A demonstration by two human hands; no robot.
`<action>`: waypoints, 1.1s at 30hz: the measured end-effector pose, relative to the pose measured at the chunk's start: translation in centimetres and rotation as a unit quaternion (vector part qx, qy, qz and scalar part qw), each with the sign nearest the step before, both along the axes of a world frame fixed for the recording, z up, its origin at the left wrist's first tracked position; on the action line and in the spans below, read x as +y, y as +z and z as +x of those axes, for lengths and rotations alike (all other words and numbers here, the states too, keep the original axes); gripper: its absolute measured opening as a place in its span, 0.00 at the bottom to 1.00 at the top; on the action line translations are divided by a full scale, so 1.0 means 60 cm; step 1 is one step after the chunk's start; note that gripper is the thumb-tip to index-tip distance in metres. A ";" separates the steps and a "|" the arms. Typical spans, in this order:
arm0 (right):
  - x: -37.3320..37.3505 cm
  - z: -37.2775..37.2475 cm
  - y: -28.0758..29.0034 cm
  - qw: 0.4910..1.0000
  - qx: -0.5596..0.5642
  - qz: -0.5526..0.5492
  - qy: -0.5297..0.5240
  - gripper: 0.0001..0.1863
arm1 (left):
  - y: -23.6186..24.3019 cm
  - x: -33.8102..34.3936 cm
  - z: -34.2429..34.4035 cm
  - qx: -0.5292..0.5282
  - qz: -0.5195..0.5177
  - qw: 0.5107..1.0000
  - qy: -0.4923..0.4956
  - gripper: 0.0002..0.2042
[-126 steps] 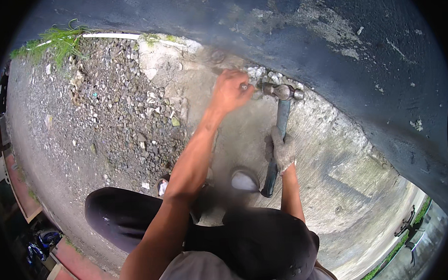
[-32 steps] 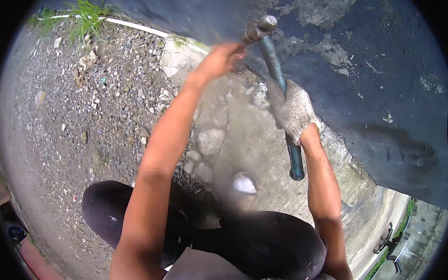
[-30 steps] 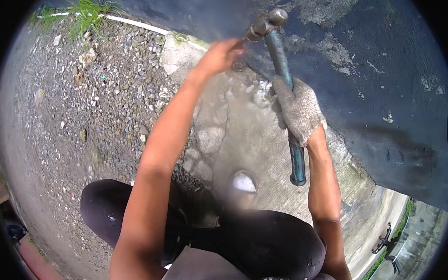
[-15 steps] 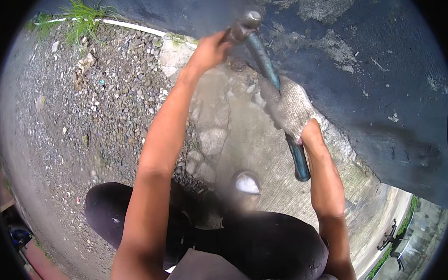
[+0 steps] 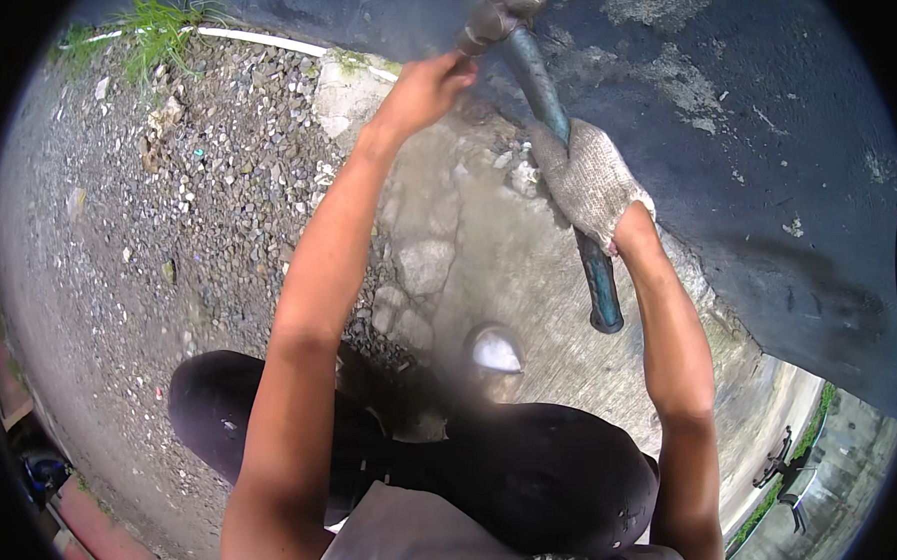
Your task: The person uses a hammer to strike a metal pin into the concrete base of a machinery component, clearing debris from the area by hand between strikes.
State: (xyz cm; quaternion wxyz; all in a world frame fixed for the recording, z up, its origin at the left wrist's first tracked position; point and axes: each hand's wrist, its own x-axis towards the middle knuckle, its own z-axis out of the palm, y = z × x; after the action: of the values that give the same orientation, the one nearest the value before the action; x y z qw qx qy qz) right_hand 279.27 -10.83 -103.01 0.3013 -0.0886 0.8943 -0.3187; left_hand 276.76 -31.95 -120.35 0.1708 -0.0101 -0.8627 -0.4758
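My left hand (image 5: 420, 93) is closed around a dark metal tool (image 5: 464, 57), probably a chisel, whose far end is hidden behind the hammer at the dark wall. My right hand (image 5: 584, 184), in a knitted glove, grips the worn blue-green handle (image 5: 535, 76) of a ball-peen hammer. The steel hammer head (image 5: 512, 7) is up beside my left hand, at or very near the tool's end. Below my hands lies cracked, crumbly concrete (image 5: 428, 266) along the wall's foot, with loose chunks near my glove.
The dark blue wall (image 5: 764, 166) runs across the top and right. A white pipe (image 5: 258, 38) and grass (image 5: 163, 37) line its base. Gravel (image 5: 196, 221) covers the left. A round pale object (image 5: 495, 350) sits by my right knee (image 5: 547, 466). A bicycle (image 5: 787, 475) stands lower right.
Compared with four seconds ago, both hands and the hammer are raised from the wall's foot toward its face. In the last half second they have shifted slightly upward, my right arm also rightward.
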 end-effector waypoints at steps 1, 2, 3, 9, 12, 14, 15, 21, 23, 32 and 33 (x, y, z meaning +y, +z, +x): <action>0.002 0.003 0.017 1.000 0.010 0.007 0.012 0.24 | 0.005 -0.008 -0.006 0.004 -0.008 1.000 0.008 0.09; 0.004 0.006 0.036 0.999 0.021 0.014 0.024 0.28 | 0.012 -0.018 -0.018 0.014 -0.013 1.000 0.010 0.09; 0.011 0.005 0.035 1.000 0.010 -0.014 -0.012 0.24 | 0.008 -0.015 -0.015 -0.011 0.003 1.000 0.011 0.08; 0.031 0.054 0.151 0.973 0.151 -0.153 -0.080 0.22 | 0.012 0.006 0.001 -0.061 0.037 0.997 -0.001 0.08; 0.019 0.057 0.128 0.958 0.217 -0.174 -0.072 0.24 | 0.000 -0.003 0.001 -0.055 0.061 0.997 0.008 0.08; 0.007 0.033 0.069 0.965 0.211 -0.149 -0.040 0.23 | 0.006 -0.009 0.002 -0.039 0.035 0.999 0.014 0.09; 0.008 0.013 0.033 0.976 0.188 -0.107 -0.014 0.22 | 0.009 -0.003 -0.002 -0.021 0.019 1.000 0.014 0.09; 0.014 0.013 0.025 0.997 -0.008 -0.069 -0.046 0.20 | -0.011 -0.006 0.006 -0.031 0.057 0.998 0.018 0.09; 0.006 0.029 0.081 0.992 0.059 -0.104 -0.033 0.20 | -0.008 -0.018 -0.001 -0.014 0.033 0.999 0.008 0.08; 0.003 0.023 0.026 0.955 0.221 -0.195 0.029 0.21 | -0.001 -0.020 0.005 -0.028 0.049 0.998 0.011 0.08; -0.008 0.006 0.013 0.992 0.108 0.015 0.062 0.21 | -0.006 -0.015 0.003 -0.039 0.044 0.998 0.009 0.08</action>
State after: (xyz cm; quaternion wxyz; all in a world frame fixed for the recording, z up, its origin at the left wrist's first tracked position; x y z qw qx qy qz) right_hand 279.64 -11.29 -102.23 0.2237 -0.1728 0.9191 -0.2745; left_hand 276.92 -32.84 -120.73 0.1419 0.0240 -0.8471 -0.5115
